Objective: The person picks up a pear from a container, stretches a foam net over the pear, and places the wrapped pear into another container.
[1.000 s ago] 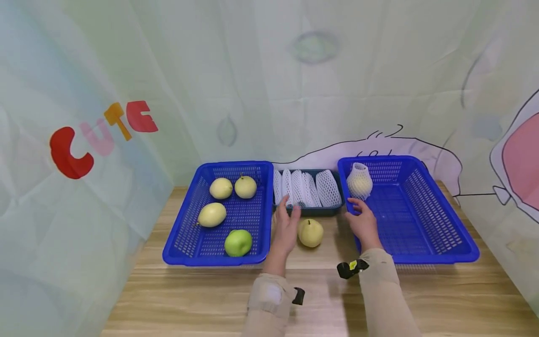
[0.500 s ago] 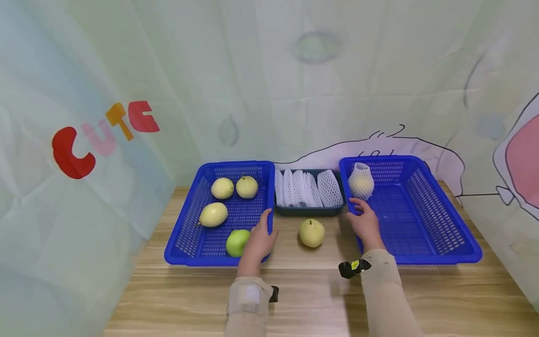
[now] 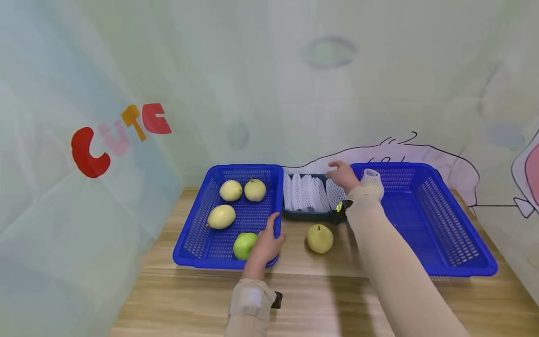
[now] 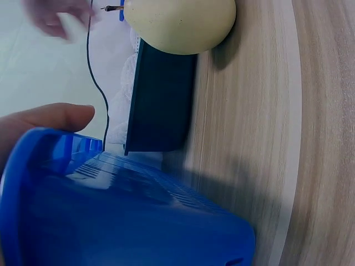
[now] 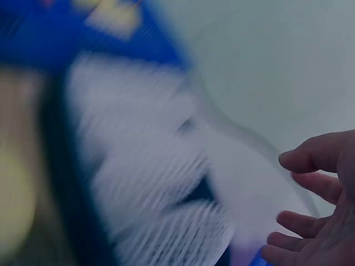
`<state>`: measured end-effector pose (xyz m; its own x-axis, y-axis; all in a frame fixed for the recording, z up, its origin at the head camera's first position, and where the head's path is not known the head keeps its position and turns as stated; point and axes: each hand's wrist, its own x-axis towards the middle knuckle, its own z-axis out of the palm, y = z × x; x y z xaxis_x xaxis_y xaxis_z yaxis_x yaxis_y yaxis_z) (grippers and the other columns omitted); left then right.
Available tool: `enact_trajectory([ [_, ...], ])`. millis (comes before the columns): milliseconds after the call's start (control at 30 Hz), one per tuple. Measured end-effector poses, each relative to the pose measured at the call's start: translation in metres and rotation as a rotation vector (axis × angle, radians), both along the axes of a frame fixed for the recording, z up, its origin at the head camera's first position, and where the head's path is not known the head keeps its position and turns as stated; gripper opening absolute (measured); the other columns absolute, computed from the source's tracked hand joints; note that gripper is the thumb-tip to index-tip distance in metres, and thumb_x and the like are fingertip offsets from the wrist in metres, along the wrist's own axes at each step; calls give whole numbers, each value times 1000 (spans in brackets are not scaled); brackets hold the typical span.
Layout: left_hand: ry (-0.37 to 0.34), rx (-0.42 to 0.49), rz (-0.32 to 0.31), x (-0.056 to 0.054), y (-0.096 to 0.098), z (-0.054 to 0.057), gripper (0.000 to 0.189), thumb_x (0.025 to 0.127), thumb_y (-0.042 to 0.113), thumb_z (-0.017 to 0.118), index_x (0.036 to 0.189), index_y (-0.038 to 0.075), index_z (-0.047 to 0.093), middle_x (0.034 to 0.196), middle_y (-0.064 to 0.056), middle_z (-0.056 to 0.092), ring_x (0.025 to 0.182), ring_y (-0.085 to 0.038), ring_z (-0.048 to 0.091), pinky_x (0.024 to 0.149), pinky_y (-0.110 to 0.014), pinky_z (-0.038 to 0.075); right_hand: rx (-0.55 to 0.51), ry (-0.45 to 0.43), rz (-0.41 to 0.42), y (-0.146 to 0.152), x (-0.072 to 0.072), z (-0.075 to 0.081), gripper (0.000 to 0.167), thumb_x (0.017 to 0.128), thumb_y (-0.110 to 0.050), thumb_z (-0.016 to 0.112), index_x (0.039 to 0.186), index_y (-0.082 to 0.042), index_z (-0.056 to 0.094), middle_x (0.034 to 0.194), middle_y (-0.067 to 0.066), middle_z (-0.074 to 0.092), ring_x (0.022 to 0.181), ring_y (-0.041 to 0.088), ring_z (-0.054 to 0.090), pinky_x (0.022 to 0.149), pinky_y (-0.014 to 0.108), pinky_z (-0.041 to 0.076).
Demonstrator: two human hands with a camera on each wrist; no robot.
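My left hand (image 3: 264,247) rests at the right rim of the left blue basket (image 3: 181,243), beside a green apple (image 3: 243,246) that it partly covers. Its thumb (image 4: 66,116) lies straight above the rim in the left wrist view; the other fingers are hidden. My right hand (image 3: 343,177) reaches over the dark tray (image 3: 305,216) of white foam net sleeves (image 3: 309,192). With fingers apart, it holds nothing. A yellow pear (image 3: 320,238) stands on the table between the baskets. Inside the right blue basket (image 3: 459,271), a sleeved pear (image 3: 374,185) is partly behind the right forearm.
Three pale yellow pears, one a front-left pear (image 3: 221,216), lie in the left basket with the apple. A printed cloth (image 3: 252,93) hangs behind the wooden table (image 3: 202,295).
My left hand has moved left from beside the loose pear to the left basket's rim. My right hand has left the right basket's rim and moved forward over the tray. The view has shifted slightly.
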<state>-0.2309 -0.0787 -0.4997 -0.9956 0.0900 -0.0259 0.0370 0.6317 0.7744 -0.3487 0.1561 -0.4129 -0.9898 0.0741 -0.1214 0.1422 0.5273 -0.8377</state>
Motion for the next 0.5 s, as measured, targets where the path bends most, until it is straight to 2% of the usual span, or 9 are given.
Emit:
enact_trajectory([
  [67,-3,7,-7,0,1,-1,60,88,17,58,141,17,31,114,-31,55,107,-46,49,84,-58,42,110,-57,-16,0,-7,-21,56,87,-11,53,139,0,34,140,29,29,125,42,32,100,50,31],
  [133,-3,19,-14,-1,1,-3,60,87,17,59,141,16,31,113,-31,55,106,-46,50,84,-57,42,200,-92,-76,-1,-9,-39,61,84,-13,54,140,-1,32,141,31,24,126,45,26,101,52,28],
  [200,0,45,-20,-1,2,-4,61,87,17,60,141,15,32,116,-30,54,106,-44,51,85,-56,42,207,-116,-158,-6,-7,-51,63,83,-15,57,140,-3,33,140,32,19,127,47,21,101,55,24],
  [300,-2,92,-20,-2,1,-5,61,86,15,61,140,15,33,121,-29,52,108,-41,52,88,-53,42,169,-152,-216,-12,-5,-59,60,84,-15,55,139,-6,34,140,31,16,127,48,18,101,58,20],
  [367,-4,115,-19,-3,1,-6,62,86,14,62,140,14,33,125,-28,49,111,-40,51,89,-52,42,166,-184,-206,-12,-5,-61,57,85,-15,53,139,-7,37,138,30,20,126,48,20,100,59,20],
  [400,-4,125,-15,-4,0,-6,62,85,13,62,140,14,34,125,-28,49,110,-40,51,89,-52,42,187,-196,-172,-12,-6,-63,55,86,-17,53,138,-7,39,138,30,23,125,47,23,100,58,21],
  [500,-2,139,-1,-4,-2,-4,62,84,12,63,139,14,35,126,-29,48,111,-40,51,90,-51,42,232,-205,-43,-3,-25,-84,51,86,-23,53,133,-4,47,137,26,36,122,44,32,97,58,25],
])
